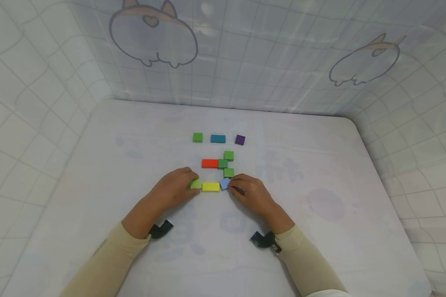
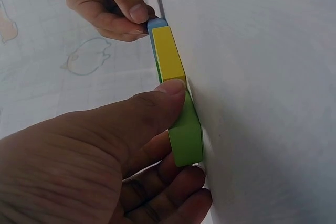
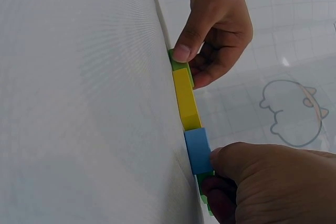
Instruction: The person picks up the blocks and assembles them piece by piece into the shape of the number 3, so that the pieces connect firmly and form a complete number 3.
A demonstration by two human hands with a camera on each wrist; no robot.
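Observation:
My left hand (image 1: 175, 187) grips a light green block (image 2: 188, 137) between thumb and fingers, at the left end of a yellow block (image 1: 210, 187). At the yellow block's other end, my right hand (image 1: 253, 192) pinches a light blue block (image 3: 198, 150), which sits slightly turned in the head view. All three blocks form a row on the table. Just behind the blue block lies a green block (image 1: 228, 173). Beyond it are a red block (image 1: 209, 163), a darker green block (image 1: 223, 164) touching the red one's right end, and another green block (image 1: 228, 156).
Farther back, a green block (image 1: 198, 137), a teal block (image 1: 218, 139) and a purple block (image 1: 240, 140) lie spaced apart. The pale table (image 1: 312, 165) meets patterned curtains (image 1: 245, 53) at its back and sides.

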